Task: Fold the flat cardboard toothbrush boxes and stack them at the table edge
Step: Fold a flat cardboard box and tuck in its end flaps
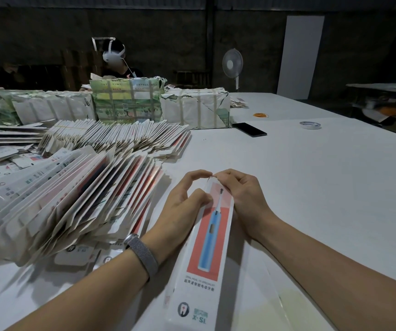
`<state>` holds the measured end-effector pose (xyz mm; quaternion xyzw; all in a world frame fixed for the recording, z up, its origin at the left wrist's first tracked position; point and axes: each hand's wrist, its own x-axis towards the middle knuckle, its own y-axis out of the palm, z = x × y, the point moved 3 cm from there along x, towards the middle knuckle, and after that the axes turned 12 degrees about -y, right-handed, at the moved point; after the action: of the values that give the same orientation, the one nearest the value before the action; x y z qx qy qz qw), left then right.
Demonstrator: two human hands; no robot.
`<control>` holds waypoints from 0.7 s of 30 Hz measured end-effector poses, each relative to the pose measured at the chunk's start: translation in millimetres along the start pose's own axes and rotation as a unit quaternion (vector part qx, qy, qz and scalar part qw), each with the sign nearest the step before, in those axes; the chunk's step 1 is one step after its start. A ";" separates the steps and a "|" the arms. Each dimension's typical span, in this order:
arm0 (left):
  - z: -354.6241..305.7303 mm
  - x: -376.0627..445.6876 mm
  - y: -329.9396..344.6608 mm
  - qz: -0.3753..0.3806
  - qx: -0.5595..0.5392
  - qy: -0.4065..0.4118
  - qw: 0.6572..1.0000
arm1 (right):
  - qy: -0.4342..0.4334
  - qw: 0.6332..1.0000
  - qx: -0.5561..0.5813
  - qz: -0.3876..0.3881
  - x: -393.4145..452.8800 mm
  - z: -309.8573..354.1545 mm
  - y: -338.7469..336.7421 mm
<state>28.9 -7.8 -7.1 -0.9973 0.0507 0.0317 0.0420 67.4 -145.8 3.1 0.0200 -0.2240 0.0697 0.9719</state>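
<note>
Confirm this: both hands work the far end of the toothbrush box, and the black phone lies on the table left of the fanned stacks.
Not quite. In the head view the black phone lies right of the fanned stacks. Both the left hand and right hand do work the toothbrush box's far end.

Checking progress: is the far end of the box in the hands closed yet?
Not yet. Both hands, left and right, pinch the top flap of the box, which is not tucked in.

Two hands, one formed toothbrush box, three wrapped bundles — one phone, one tape roll.
</note>
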 end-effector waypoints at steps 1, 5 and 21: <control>0.3 -0.3 -0.3 -0.001 -0.002 0.001 1.000 | -0.006 1.000 -0.002 -0.003 0.1 -0.1 -0.1; 1.2 1.1 0.5 -0.004 -0.007 0.003 1.000 | 0.002 1.000 0.002 -0.024 0.0 -0.3 -0.8; 5.1 4.7 -4.7 -0.061 -0.066 0.050 0.995 | 0.043 0.998 0.047 0.024 -2.2 -6.3 -1.0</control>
<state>33.7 -3.1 -12.2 -0.9995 -0.0106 -0.0176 -0.0250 68.3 -146.6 -3.5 0.0567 -0.1785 0.1044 0.9767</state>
